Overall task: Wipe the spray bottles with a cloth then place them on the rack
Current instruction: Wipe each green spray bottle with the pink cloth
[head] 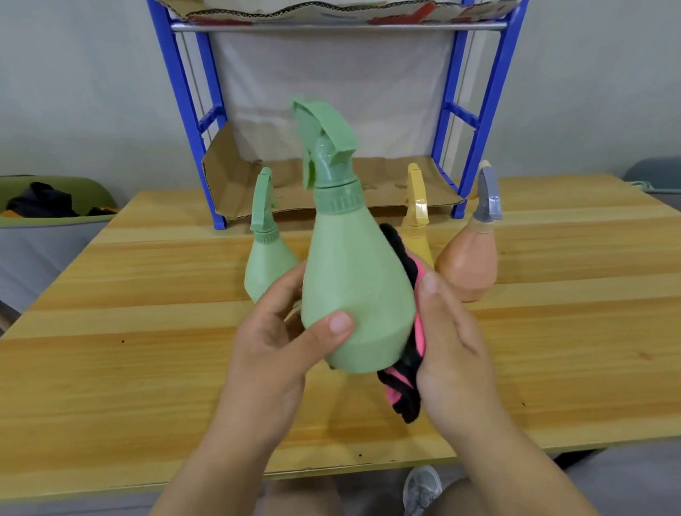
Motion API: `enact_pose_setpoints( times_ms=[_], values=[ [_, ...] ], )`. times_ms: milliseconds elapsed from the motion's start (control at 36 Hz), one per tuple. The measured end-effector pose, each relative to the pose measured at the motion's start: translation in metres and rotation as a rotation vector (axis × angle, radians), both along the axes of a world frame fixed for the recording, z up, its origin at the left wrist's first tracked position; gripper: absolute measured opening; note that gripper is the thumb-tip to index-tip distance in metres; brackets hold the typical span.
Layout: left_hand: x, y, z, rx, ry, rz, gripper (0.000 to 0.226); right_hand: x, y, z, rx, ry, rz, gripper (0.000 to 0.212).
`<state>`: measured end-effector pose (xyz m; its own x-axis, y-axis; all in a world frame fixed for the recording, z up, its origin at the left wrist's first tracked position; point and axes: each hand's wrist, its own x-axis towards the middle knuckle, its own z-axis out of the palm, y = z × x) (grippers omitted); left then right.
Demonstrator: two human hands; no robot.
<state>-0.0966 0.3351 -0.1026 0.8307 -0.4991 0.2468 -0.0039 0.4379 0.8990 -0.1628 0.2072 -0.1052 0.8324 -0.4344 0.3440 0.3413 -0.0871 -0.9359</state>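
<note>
My left hand (274,342) grips a large green spray bottle (351,280) by its lower body, holding it upright above the wooden table (140,364). My right hand (450,342) holds a pink and black cloth (405,383) pressed against the bottle's right side. Behind stand a smaller green spray bottle (266,257), a yellow spray bottle (417,219) partly hidden by the cloth, and an orange spray bottle (471,260) with a grey nozzle. The blue rack (192,120) stands at the table's back, its shelves lined with cardboard.
A green bin (44,204) with dark items sits left of the table. A grey-blue container (667,177) is at the far right. The rack's lower cardboard shelf (378,182) is bare. My knees and a shoe (421,492) show below the table's front edge.
</note>
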Motion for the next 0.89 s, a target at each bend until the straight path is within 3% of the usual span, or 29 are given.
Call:
enact_pose_setpoints(
  times_ms=[56,139,222,361,500,611,750,889],
  values=[
    [0.0,0.001,0.002,0.022,0.013,-0.021,0.074,-0.001,-0.002,0.001,0.118,0.032,0.073,0.034],
    [0.003,0.002,0.003,0.082,-0.006,0.004,0.079,-0.001,-0.001,-0.003,0.104,0.026,0.05,0.042],
    [0.006,0.002,0.0,0.096,0.003,0.067,0.082,0.0,-0.001,-0.01,-0.029,0.017,-0.031,0.055],
    [-0.001,-0.002,-0.003,0.033,0.022,0.05,0.062,0.004,0.002,-0.014,-0.322,-0.069,-0.2,0.049],
    [-0.001,-0.005,-0.004,0.049,0.008,0.044,0.069,0.007,0.004,-0.019,-0.473,-0.108,-0.217,0.05],
    [0.004,0.0,-0.004,0.069,-0.004,0.031,0.071,0.009,-0.002,-0.017,-0.37,-0.076,-0.129,0.048],
    [0.005,0.003,-0.008,0.08,0.031,0.041,0.079,0.01,-0.009,-0.009,0.055,0.014,0.121,0.045],
    [0.003,0.001,-0.005,0.204,-0.111,0.008,0.052,0.011,-0.004,-0.018,0.019,0.014,-0.007,0.05]
  ],
)
